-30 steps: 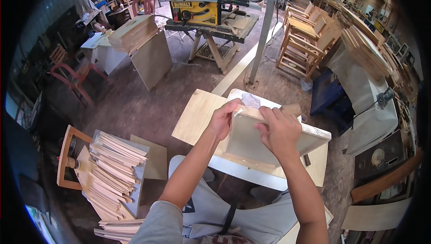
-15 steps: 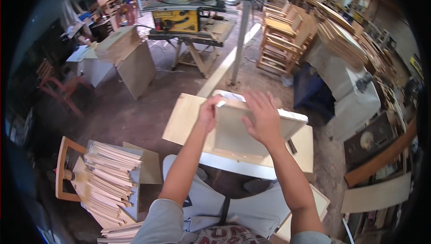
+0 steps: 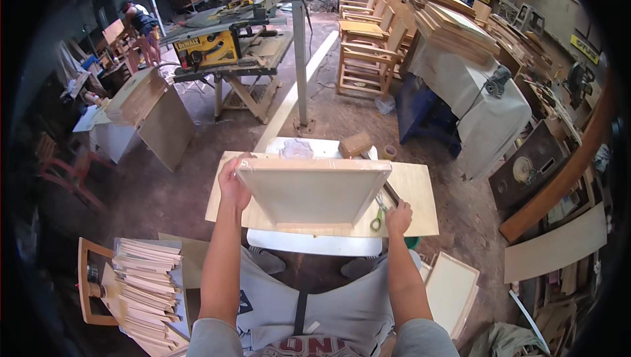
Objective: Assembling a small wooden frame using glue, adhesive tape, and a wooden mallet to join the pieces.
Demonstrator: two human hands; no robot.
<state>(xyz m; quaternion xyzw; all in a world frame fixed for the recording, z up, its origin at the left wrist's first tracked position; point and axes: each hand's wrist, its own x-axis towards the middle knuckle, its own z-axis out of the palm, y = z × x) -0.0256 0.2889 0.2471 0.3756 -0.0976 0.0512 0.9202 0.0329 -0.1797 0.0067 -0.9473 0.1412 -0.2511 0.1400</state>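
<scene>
A shallow framed wooden panel (image 3: 305, 194) stands tilted on its edge on a plywood board (image 3: 419, 189), its recessed side facing me. My left hand (image 3: 234, 185) is closed around the panel's upper left corner. Shiny clear film or tape shows along the top rim. My right hand (image 3: 398, 217) is closed on the near end of a dark, narrow bar (image 3: 390, 192) at the board's right part. Its exact kind cannot be made out. Green-handled scissors (image 3: 376, 220) lie between this hand and the panel.
A white plastic seat (image 3: 315, 242) supports the board. Behind the panel are a brown tape roll (image 3: 355, 144) and a crumpled pale bag (image 3: 297, 149). Wood strips (image 3: 148, 285) lie at left, another panel (image 3: 451, 291) at right. A metal post (image 3: 299, 61) stands ahead.
My right hand has left the panel's top edge and moved down right to the dark bar. The panel now faces me more squarely. The view has swung right.
</scene>
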